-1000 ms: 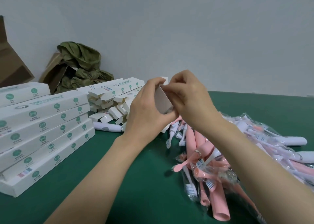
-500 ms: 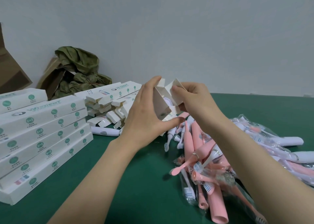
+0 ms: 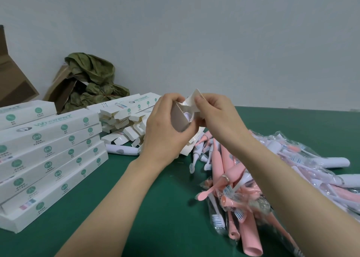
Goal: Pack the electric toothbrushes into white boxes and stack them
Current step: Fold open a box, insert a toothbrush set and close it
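Note:
My left hand grips a white box held end-on above the green table, its end open toward me. A pale toothbrush shows inside the opening. My right hand pinches the box's raised end flap between thumb and fingers. A stack of packed white boxes lies at the left. Loose pink and white toothbrushes in clear bags are heaped at the right, under my right forearm.
A pile of unfolded white boxes sits behind my left hand, with one white toothbrush lying in front of it. A crumpled olive bag and brown cardboard stand against the wall at the back left.
The end of the box was covered by both hands; its flaps now stand open, showing the toothbrush inside, and my right hand has lifted one flap up. The view has tilted up slightly.

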`<action>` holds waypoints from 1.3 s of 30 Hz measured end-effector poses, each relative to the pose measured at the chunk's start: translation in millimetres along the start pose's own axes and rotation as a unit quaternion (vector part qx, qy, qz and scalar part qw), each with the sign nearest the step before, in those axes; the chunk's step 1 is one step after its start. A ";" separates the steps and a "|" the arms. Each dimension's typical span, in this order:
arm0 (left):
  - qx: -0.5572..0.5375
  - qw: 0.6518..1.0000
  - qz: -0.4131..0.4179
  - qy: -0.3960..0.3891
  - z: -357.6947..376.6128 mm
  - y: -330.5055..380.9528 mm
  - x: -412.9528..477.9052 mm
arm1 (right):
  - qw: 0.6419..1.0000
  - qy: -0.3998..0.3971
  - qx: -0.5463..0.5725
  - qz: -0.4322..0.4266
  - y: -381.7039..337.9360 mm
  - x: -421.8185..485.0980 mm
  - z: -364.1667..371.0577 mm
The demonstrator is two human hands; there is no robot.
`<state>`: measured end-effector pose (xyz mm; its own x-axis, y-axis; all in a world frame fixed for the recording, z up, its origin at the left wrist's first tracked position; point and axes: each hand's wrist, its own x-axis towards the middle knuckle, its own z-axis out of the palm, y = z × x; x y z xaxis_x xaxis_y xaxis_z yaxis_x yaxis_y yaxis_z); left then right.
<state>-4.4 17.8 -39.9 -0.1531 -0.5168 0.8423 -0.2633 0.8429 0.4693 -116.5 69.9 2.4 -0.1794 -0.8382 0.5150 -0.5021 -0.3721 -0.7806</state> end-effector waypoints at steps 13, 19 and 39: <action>-0.013 0.996 -0.060 -0.069 2.9 -14.2 1.2 | 0.998 0.057 -0.034 -0.022 15.7 -3.9 18.9; 0.050 0.996 -0.075 -0.012 8.0 -20.3 0.9 | 0.993 0.049 -0.086 -0.060 27.0 -3.3 17.1; 0.030 0.998 -0.046 -0.006 20.4 -29.2 -9.1 | 0.969 0.023 -0.226 -0.101 49.4 -11.6 28.8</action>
<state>-14.7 -5.2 -66.7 -0.1375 -0.5934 0.7931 -0.3336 0.7816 0.5270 -114.8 49.7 -52.4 -0.0714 -0.7440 0.6643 -0.8477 -0.3057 -0.4335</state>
